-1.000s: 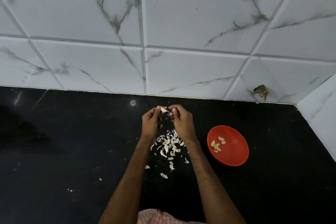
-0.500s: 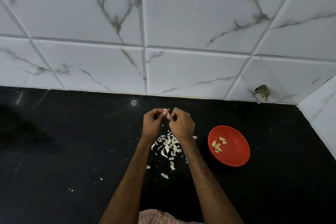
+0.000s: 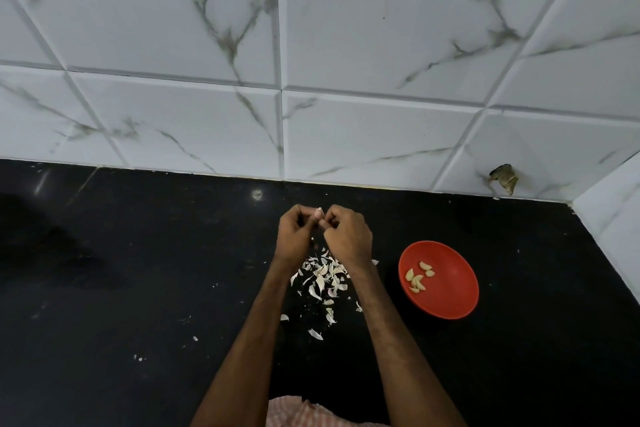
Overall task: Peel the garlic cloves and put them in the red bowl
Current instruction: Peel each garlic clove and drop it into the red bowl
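**A:** While both forearms reach up from the bottom edge, what lies closest to the person?

**B:** A pink checked cloth (image 3: 301,412) at the very bottom, between the arms, in front of the black countertop (image 3: 138,270).

**A:** And past that?

**B:** A scatter of white garlic skins (image 3: 323,279) on the counter. It is thickest just below the wrists, with stray flakes nearer and off to the left.

**A:** The hands?

**B:** They are above the pile, knuckles close together. The left hand (image 3: 294,236) and the right hand (image 3: 348,236) both have their fingers curled, pinching one garlic clove (image 3: 319,210) between the fingertips. Only its pale tip shows at the top.

**A:** Where's the bowl?

**B:** The red bowl (image 3: 450,298) sits on the counter to the right of the right wrist, apart from the skins. A few peeled garlic cloves (image 3: 417,279) lie together in its left half.

**A:** Farthest back?

**B:** The white marble-veined wall tiles (image 3: 346,28). There is also a small dark lump (image 3: 504,178) at the foot of the wall beyond the bowl, and I can't tell what it is.
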The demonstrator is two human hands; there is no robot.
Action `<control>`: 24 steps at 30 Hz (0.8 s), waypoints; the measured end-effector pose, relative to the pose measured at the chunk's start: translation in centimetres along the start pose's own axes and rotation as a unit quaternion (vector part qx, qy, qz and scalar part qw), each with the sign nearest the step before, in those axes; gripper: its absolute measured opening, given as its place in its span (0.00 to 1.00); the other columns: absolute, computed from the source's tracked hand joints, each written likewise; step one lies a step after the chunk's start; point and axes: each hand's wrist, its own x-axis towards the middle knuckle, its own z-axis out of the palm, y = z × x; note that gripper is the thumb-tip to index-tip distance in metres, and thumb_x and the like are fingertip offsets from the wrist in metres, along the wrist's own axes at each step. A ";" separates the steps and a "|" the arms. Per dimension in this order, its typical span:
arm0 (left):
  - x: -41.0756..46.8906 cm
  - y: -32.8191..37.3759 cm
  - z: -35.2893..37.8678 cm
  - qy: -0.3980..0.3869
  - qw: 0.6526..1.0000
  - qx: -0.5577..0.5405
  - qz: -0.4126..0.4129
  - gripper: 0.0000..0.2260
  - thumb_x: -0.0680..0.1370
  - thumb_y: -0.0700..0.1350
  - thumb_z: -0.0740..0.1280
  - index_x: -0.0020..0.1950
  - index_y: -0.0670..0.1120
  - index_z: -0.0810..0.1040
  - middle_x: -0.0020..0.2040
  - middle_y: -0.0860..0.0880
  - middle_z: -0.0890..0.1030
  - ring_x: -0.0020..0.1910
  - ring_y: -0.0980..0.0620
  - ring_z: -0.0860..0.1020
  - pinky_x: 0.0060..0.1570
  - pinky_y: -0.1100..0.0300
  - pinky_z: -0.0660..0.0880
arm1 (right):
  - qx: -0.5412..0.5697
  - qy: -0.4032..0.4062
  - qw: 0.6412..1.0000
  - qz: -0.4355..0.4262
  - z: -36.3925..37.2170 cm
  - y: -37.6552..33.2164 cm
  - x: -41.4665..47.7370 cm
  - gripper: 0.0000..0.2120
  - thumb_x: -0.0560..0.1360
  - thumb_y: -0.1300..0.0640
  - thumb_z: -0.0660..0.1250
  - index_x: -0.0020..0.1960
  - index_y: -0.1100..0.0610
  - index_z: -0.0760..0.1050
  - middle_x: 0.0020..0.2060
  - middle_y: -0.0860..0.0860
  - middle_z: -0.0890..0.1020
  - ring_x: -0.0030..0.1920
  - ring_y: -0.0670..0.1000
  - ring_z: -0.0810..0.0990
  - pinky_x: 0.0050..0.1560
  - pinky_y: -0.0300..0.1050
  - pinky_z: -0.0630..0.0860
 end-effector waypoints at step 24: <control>0.1 1.2 -0.3 -0.062 0.988 -0.143 -0.001 0.05 0.79 0.31 0.67 0.52 0.37 0.81 0.48 0.41 0.86 0.49 0.45 0.85 0.43 0.55 0.84 | 0.197 0.046 0.973 -0.110 -1.2 0.6 0.9 0.08 0.74 0.67 0.72 0.46 0.55 0.77 0.41 0.48 0.81 0.42 0.46 0.81 0.44 0.47 0.81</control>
